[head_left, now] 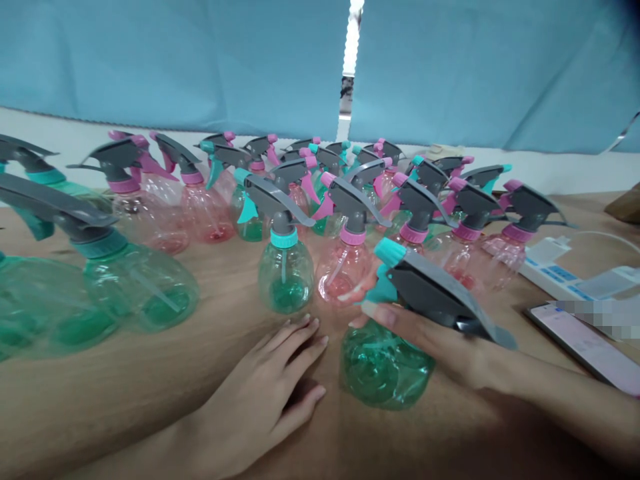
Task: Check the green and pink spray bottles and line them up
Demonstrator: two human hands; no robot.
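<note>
My right hand [425, 333] is wrapped around the neck of a green spray bottle [385, 373], just under its grey and teal trigger head. The bottle looks slightly tilted, and I cannot tell whether its base touches the table. My left hand [270, 380] rests on the table to the left of it, fingers stretched out and holding nothing. Just beyond my left fingertips stands another green spray bottle [285, 277] with a teal collar. Beside that one is a pink spray bottle [343, 267], partly behind my right fingers.
Several more pink and green spray bottles [213, 207] stand in rows toward the back. Large green bottles [145, 287] are close on the left. A phone [585, 347] and a white power strip [560, 270] lie at right. Behind hangs a blue curtain [200, 60].
</note>
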